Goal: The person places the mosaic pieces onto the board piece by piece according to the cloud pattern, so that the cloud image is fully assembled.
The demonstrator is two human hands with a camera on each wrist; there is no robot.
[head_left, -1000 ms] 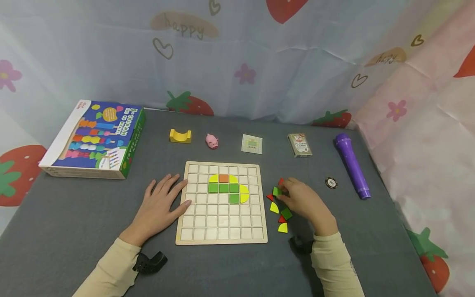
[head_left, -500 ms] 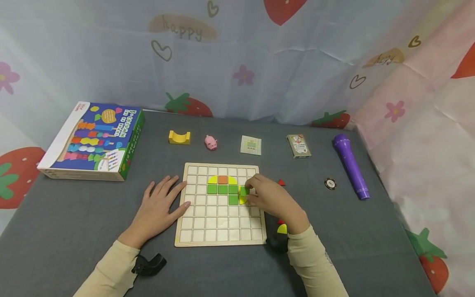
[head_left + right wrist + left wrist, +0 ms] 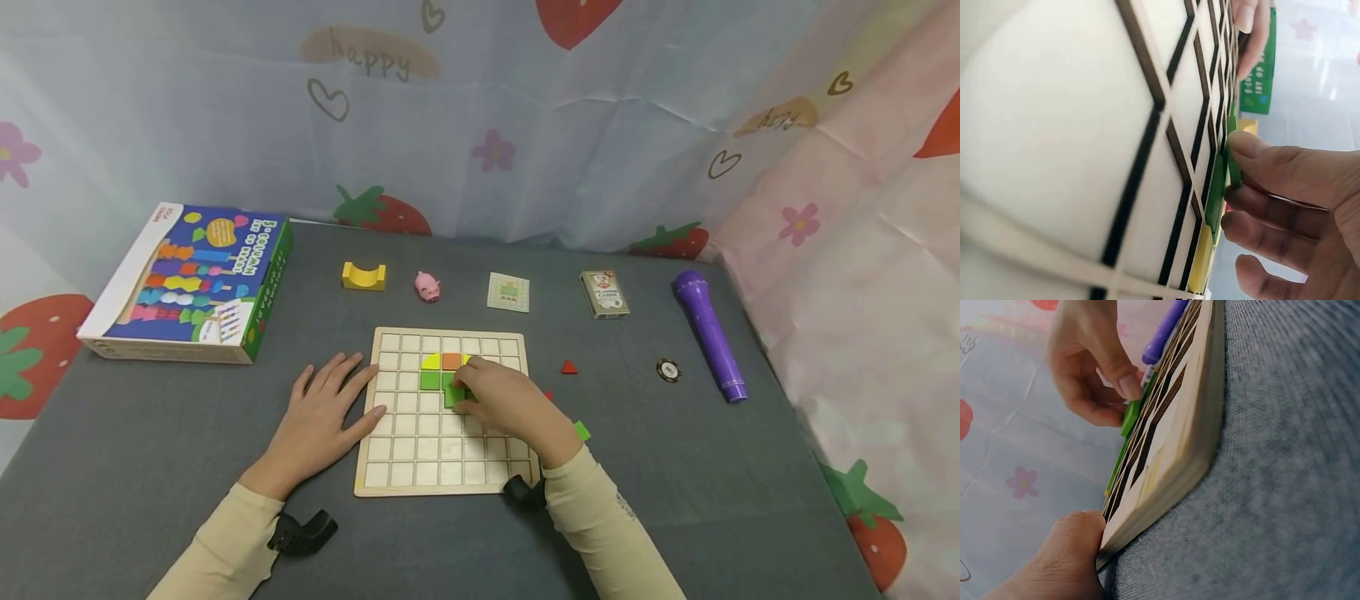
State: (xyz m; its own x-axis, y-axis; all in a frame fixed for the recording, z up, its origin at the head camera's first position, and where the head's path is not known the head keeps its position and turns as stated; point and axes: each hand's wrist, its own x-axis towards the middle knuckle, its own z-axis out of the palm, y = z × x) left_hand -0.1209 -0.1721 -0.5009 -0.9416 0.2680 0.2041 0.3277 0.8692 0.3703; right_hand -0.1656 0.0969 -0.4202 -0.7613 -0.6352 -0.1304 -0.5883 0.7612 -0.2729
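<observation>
A wooden grid board (image 3: 408,475) lies mid-table, with yellow quarter-round tiles, an orange square tile (image 3: 452,362) and green square tiles (image 3: 430,381) set in its upper cells. My right hand (image 3: 510,400) pinches a green square tile (image 3: 454,394) between thumb and fingers, close over the board beside the green row. In the right wrist view the pinched tile (image 3: 1233,153) stands tilted at the grid. My left hand (image 3: 322,417) rests with spread fingers on the table, thumb and fingertips at the board's left edge. The right hand hides some laid tiles.
Loose red triangle tiles (image 3: 570,367) and a green tile (image 3: 582,431) lie right of the board, partly under the right arm. Behind stand a yellow block (image 3: 364,276), pink pig (image 3: 427,287), pattern card (image 3: 508,292) and card box (image 3: 606,294). A toy box (image 3: 187,283) is left, a purple microphone-shaped object (image 3: 711,333) right.
My right hand has picked up a green square tile from the loose pile and carried it left over the board to the laid green tiles. The left hand has stayed in place.
</observation>
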